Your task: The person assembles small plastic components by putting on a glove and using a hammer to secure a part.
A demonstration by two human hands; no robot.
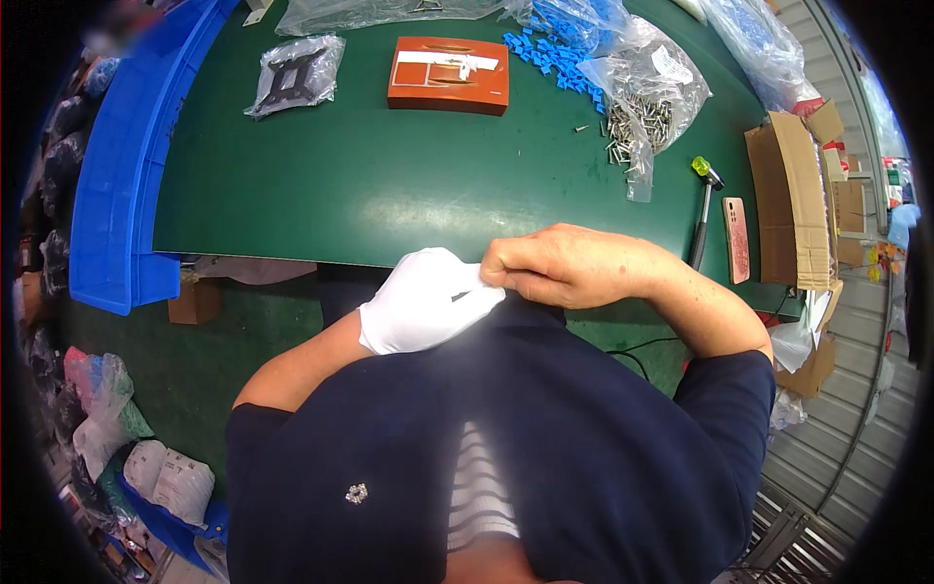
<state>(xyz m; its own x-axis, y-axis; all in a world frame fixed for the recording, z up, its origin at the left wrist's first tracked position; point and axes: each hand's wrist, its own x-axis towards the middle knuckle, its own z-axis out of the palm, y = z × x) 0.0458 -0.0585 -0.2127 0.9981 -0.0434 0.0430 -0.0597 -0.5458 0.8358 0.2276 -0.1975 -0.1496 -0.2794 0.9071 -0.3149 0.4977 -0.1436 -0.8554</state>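
Note:
My left hand (pixel 418 304) wears a white glove and is in front of my body, just off the near edge of the green table. Its thumb and fingers curve together toward the right, with a small gap between them; what they hold, if anything, is hidden. My bare right hand (pixel 559 265) meets it there, fingers bent and closed in a pinch on the white glove fabric (pixel 477 282) at the left hand's fingertip end. On the table beyond lies an orange-brown box (pixel 449 95) with a white picture on its lid.
A bagged black bracket (pixel 296 78) lies left of the box. Small blue parts (pixel 559 63) and a plastic bag of metal screws (pixel 647 122) are at the back right. Nearer are a hammer (pixel 700 219), a phone (pixel 736 238) and a cardboard box (pixel 793 209). A blue bin (pixel 122 185) borders the left.

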